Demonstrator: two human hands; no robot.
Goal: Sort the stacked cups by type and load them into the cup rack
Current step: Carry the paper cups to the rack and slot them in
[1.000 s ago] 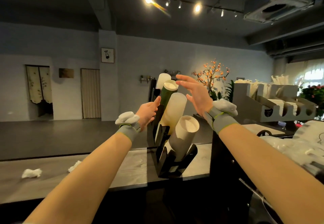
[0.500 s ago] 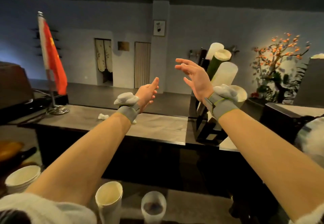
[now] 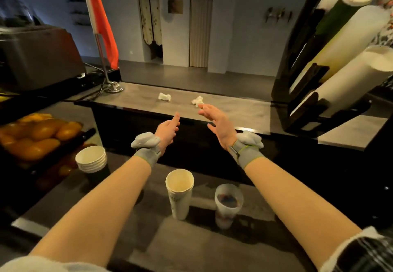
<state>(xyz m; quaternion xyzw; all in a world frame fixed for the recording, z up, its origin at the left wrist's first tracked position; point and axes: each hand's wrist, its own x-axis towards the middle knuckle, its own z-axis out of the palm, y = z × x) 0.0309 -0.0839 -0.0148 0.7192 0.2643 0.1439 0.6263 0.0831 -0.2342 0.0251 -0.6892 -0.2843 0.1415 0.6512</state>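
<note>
A stack of white paper cups [image 3: 179, 195] stands upright on the lower counter between my forearms. To its right is a stack of clear plastic cups [image 3: 228, 204] with a coloured print. A short stack of white paper bowls [image 3: 91, 159] sits at the left. The black cup rack [image 3: 302, 63] at the upper right holds tilted stacks of white and green cups. My left hand [image 3: 168, 130] and my right hand [image 3: 219, 126] hover empty above the counter, fingers apart, well clear of the cups.
Oranges [image 3: 38, 135] lie in a tray at the left. A red flag on a pole [image 3: 102, 37] stands on the raised counter beside a dark machine [image 3: 36, 59]. Two crumpled tissues [image 3: 164, 96] lie on that counter.
My view swung left and down from the rack to the lower counter. Both hands came away from the rack and dropped lower, still empty.
</note>
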